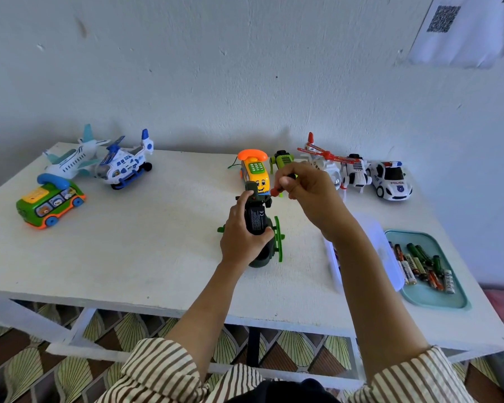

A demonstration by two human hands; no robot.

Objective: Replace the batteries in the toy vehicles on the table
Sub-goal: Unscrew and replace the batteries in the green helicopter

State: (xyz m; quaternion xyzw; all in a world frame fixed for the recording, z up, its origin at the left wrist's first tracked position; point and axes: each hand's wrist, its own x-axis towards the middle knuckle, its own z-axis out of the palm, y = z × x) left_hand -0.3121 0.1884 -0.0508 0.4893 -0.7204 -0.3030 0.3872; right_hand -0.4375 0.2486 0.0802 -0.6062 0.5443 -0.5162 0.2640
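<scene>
Gripping upturned green helicopter (257,221): left hand (239,237); right hand (309,188) pinching screwdriver (277,194), tip at its far end.

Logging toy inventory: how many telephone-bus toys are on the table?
2: green telephone bus at front left; yellow telephone bus at centre back. None appears hidden.

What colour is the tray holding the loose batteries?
Pale teal. The tray shows clearly in the head view, the only one.
</scene>
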